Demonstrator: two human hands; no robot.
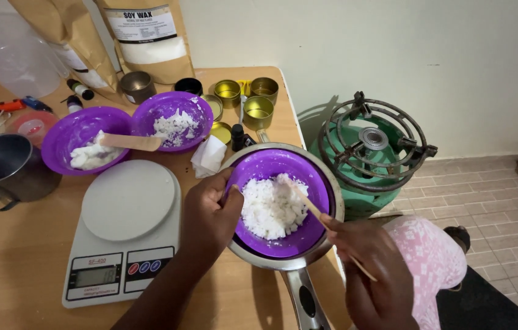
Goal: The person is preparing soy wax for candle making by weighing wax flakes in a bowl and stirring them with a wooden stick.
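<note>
Right hand (376,276) grips a thin wooden stick (314,211); stir gently while left hand (210,214) clasps the purple plastic bowl (308,235) of white flakes (271,208).

left hand (210,211) gripping purple bowl (308,235), right hand (372,278) holding stick (308,205)

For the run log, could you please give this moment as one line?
left hand: grips purple bowl rim | right hand: stirs white flakes with wooden stick | bowl in steel pan

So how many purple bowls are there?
3. One purple bowl sits far left, a second right beside it behind the white scale, and a third rests inside the metal pan. None seems hidden.
</note>
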